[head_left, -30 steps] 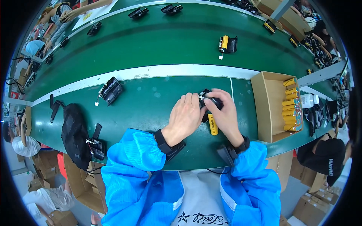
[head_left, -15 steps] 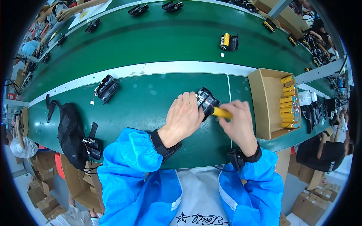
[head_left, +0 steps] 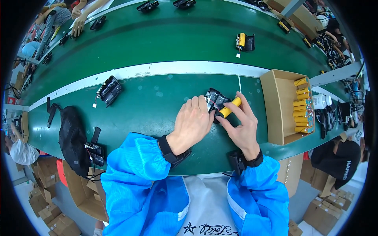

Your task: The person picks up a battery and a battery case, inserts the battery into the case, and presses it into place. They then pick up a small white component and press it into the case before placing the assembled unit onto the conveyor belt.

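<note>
My left hand grips a small black plastic housing with parts and thin wires inside, held above the green bench. My right hand pinches a yellow cylindrical battery between thumb and fingers, lying slanted against the housing's right side. The fingers partly cover the housing's lower end. A cardboard box right of my hands holds several similar yellow batteries. To the left on the bench lies another opened black housing with a white connector.
A black mesh bag lies at the bench's left, beside another black housing. Past the white rail, a green belt carries a housing with a yellow battery. A white bottle stands behind the box. Other people work around.
My right hand has turned the yellow battery and brought it alongside the housing. The housing with a battery on the belt has shifted right. A co-worker's hand has reached over the belt's far left.
</note>
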A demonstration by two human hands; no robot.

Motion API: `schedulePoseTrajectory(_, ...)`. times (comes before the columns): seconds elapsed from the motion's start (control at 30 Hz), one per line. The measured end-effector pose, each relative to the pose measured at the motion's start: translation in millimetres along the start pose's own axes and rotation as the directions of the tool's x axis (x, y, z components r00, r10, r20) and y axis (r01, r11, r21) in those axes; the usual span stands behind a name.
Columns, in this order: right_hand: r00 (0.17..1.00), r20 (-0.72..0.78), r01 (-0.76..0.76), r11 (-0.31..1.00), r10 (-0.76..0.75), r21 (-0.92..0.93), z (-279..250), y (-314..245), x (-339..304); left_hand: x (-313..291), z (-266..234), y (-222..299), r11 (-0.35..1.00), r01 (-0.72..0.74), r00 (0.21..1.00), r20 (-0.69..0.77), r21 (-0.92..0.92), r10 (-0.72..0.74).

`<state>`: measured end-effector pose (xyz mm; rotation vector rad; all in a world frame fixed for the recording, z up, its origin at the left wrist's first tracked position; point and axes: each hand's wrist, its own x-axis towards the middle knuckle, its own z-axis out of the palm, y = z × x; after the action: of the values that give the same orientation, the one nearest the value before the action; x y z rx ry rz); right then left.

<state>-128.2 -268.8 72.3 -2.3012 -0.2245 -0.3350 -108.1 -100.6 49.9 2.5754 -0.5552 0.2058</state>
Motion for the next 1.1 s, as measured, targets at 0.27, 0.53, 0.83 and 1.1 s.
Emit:
schedulePoseTrajectory(0.27,0.997,0.013,0.078,0.984,-0.081,0.158,20.9,-8.4,4.9,-1.9,-3.5,-10.1,0.997,-0.043,0.998,0.037,-0.07,0.046)
schedulePoseTrajectory(0.53,0.985,0.165,0.069,0.991,-0.049,-0.117,19.1,-22.7,12.4,-9.9,-41.3,-24.7,0.975,-0.055,0.982,0.163,-0.215,0.091)
schedulePoseTrajectory(0.83,0.988,0.14,-0.046,0.995,0.058,-0.091,18.2,-25.6,16.2,-15.1,-35.4,-30.4,0.973,-0.224,0.972,0.059,-0.062,0.228)
schedulePoseTrajectory(1.1,0.991,0.08,0.103,0.994,-0.104,0.022,28.2,-14.6,15.1,-6.9,-41.3,-36.5,0.968,-0.22,0.964,0.125,-0.118,0.235)
